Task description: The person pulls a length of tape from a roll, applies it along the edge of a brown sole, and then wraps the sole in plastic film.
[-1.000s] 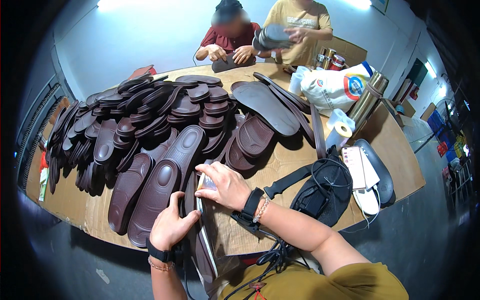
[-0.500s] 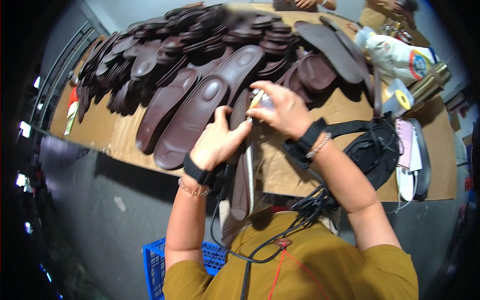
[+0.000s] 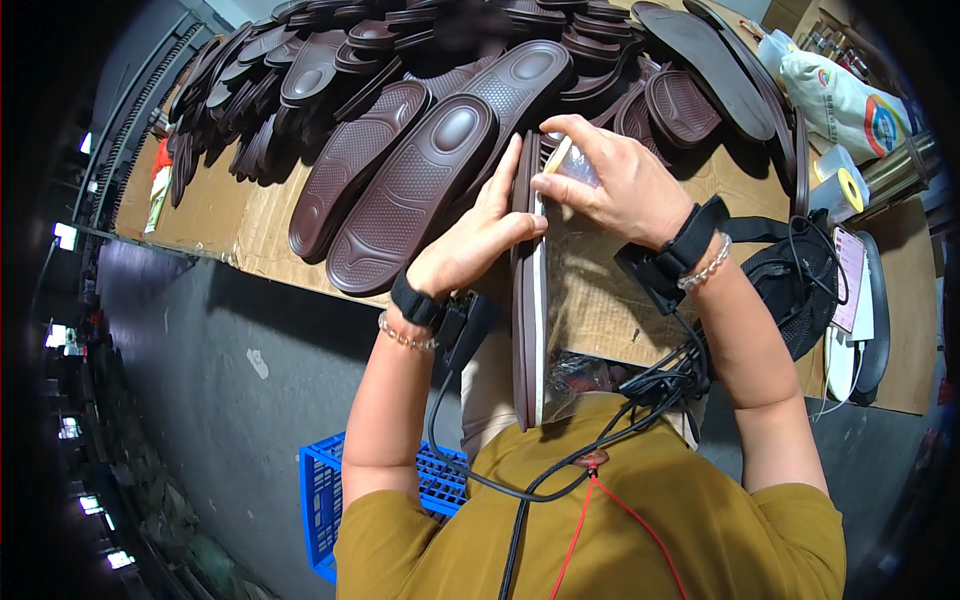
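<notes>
Brown shoe soles (image 3: pixel 523 330) stand on edge in front of me, pressed together, with a white strip (image 3: pixel 540 330) along their right side. My left hand (image 3: pixel 475 240) grips them from the left, its fingers stretched along the outer face and its thumb over the upper edge. In my right hand (image 3: pixel 630 190) is a roll of clear tape (image 3: pixel 577 165) with a yellowish core, pinched between thumb and fingers. The roll touches or nearly touches the soles' far part. Two textured brown soles (image 3: pixel 412 195) lie face up just left of my left hand.
A large pile of brown soles (image 3: pixel 330 75) covers the table's far side. To the right are a black mesh bag (image 3: pixel 790 290), a pink phone (image 3: pixel 848 280), another tape roll (image 3: pixel 848 190) and a white bag (image 3: pixel 845 100). Black cables (image 3: pixel 665 380) hang before me; a blue crate (image 3: pixel 322 500) stands below.
The view has shifted, so the table sits higher in it. The soles now stand more upright, and my left fingers have straightened along their side. The tape roll stays in my right hand.
</notes>
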Demonstrator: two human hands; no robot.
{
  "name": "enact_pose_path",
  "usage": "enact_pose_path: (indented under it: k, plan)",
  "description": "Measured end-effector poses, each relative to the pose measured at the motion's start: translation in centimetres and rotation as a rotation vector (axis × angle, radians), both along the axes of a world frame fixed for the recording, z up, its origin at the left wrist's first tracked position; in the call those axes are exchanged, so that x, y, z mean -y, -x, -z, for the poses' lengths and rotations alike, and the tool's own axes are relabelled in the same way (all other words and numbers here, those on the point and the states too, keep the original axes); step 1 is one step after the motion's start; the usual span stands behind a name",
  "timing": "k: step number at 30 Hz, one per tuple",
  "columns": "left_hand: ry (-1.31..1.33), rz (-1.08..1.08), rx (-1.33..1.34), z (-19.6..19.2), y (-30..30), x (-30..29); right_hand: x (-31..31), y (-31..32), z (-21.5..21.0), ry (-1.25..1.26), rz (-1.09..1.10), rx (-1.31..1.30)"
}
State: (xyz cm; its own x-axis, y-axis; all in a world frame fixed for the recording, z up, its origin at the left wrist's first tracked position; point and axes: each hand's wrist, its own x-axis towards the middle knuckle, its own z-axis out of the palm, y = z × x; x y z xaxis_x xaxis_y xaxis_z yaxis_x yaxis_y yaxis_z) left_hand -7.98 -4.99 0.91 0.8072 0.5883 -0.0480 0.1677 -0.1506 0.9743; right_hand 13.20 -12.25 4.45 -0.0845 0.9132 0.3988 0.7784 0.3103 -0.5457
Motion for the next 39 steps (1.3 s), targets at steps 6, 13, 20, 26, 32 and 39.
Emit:
enact_pose_path:
  k: [6,13,20,26,32,39]
  plan:
    - [0.154,0.044,0.104,0.2,-1.0,-0.7,-0.4,-1.9,0.4,0.033,-0.102,-0.120]
    - [0.109,0.062,0.186,0.7,-1.5,-0.5,-0.7,-1.9,-0.7,-0.225,0.149,0.046]
    - [0.118,0.025,0.150,1.2,-1.5,-0.4,-1.3,-1.3,0.3,-0.301,0.230,0.116]
    - [0.113,0.014,0.192,1.7,-1.9,-0.2,-1.5,-1.0,0.7,-0.329,0.241,0.130]
    - [0.068,0.009,0.153,1.5,-1.7,-0.2,-1.3,-0.7,0.6,-0.347,0.268,0.154]
    - [-0.062,0.001,0.162,2.1,-1.8,-0.3,-1.2,-0.1,0.7,-0.364,0.285,0.147]
